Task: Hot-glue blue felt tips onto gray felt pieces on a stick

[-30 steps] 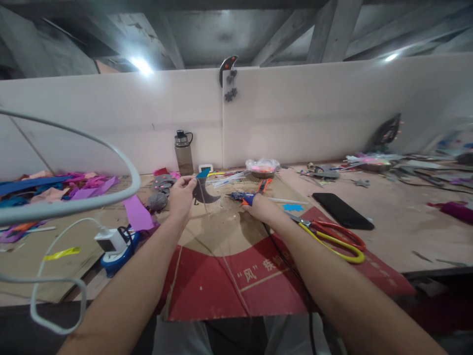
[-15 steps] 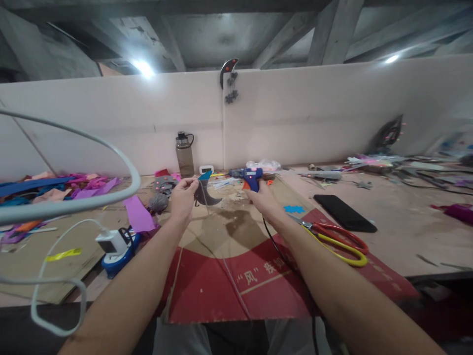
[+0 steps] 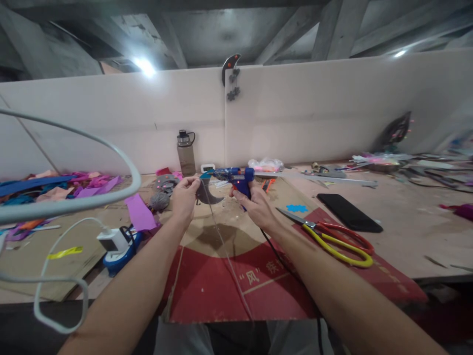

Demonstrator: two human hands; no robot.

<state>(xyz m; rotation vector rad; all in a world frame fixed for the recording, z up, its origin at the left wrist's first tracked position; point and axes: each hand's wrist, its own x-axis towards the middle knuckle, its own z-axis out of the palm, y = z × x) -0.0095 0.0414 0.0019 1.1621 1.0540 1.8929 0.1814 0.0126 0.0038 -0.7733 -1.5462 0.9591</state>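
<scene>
Between the fingertips of my left hand (image 3: 185, 195) is a dark grey crescent moon cutout (image 3: 211, 193), its curved tail pointing right. A bit of blue shows at its upper edge, and a thin string hangs down from it. My right hand (image 3: 257, 203) grips a blue hot glue gun (image 3: 242, 180) by its handle, nozzle aimed left at the top of the crescent. Whether the nozzle touches the crescent I cannot tell. A glue stick (image 3: 314, 177) sticks out from the gun's back end. Both hands hover above a red and brown cardboard sheet (image 3: 207, 286).
Red and yellow scissors (image 3: 332, 239) lie right of my forearm, beside a blue flower cutout (image 3: 296, 208) and a black phone (image 3: 349, 212). A water bottle (image 3: 185, 155) stands at the back. Left are felt scraps (image 3: 98, 187), a power socket (image 3: 120, 251) and a white cable (image 3: 125, 170).
My right hand has turned the glue gun from facing away to pointing left, with its nozzle now at the crescent. My left hand holds the crescent in nearly the same place.
</scene>
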